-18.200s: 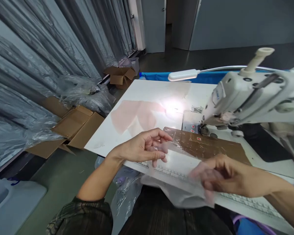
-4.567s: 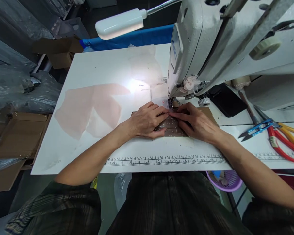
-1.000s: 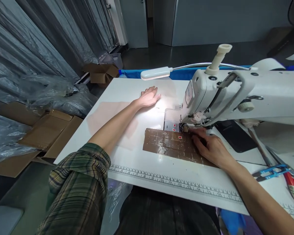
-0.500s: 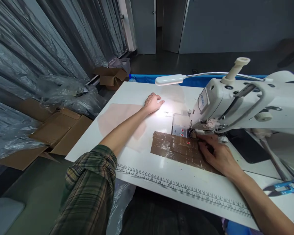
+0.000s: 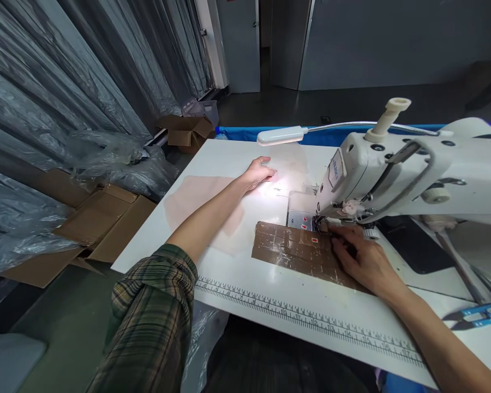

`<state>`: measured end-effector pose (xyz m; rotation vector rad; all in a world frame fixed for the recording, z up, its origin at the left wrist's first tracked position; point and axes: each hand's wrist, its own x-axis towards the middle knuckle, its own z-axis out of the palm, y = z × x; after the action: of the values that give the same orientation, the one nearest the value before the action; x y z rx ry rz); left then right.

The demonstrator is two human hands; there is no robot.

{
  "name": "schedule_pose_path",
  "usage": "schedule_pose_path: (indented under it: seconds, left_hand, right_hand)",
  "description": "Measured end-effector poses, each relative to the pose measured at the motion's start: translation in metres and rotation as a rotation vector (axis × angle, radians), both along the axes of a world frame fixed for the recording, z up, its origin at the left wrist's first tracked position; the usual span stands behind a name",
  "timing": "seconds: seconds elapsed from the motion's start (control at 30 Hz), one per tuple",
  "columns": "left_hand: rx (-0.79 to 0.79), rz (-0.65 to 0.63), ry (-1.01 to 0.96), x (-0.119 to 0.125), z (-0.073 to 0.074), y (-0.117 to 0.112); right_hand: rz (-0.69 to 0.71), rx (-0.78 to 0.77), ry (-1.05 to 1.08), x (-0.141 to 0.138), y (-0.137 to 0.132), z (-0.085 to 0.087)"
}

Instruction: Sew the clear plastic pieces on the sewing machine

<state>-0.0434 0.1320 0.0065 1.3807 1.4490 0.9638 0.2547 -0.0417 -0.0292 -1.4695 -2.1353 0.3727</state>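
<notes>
A white sewing machine (image 5: 393, 169) stands on the right of the white table, its needle area over a metal plate (image 5: 300, 219). My right hand (image 5: 362, 256) is by the presser foot, fingers bent and closed together; what they pinch, if anything, is hidden. Under its side lies a brown taped board (image 5: 294, 248). My left hand (image 5: 258, 173) is further back on the table, fingers apart, between two sheer pale pink fabric pieces: one piece (image 5: 200, 199) partly under my forearm, the other (image 5: 290, 156) behind the lamp glow. Whether its fingertips touch fabric is unclear.
A lamp (image 5: 281, 135) on a bendable neck lights the table. A printed ruler strip (image 5: 303, 317) runs along the front edge. Blue thread snips (image 5: 477, 315) lie at the right, near a dark phone-like slab (image 5: 415, 245). Open cardboard boxes (image 5: 102, 218) and plastic sheeting are at left.
My left hand has shifted slightly, its fingers turned a little more to the right. My right hand stays by the presser foot. The view has tilted slightly.
</notes>
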Motion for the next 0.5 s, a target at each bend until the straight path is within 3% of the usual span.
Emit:
schedule_pose_path:
  seconds: [0.3,0.4,0.5]
  left_hand:
    - [0.099,-0.013,0.174,-0.014,0.002,-0.010]
    - [0.171,0.045,0.333,-0.039,0.008,-0.026]
    - [0.197,0.148,0.531,-0.083,0.015,-0.051]
  right_hand:
    - [0.000,0.017,-0.018,0.001,0.001,-0.001]
    - [0.030,0.036,-0.026,0.001,0.001,-0.002]
    - [0.053,0.044,-0.067,0.003,0.000,-0.002]
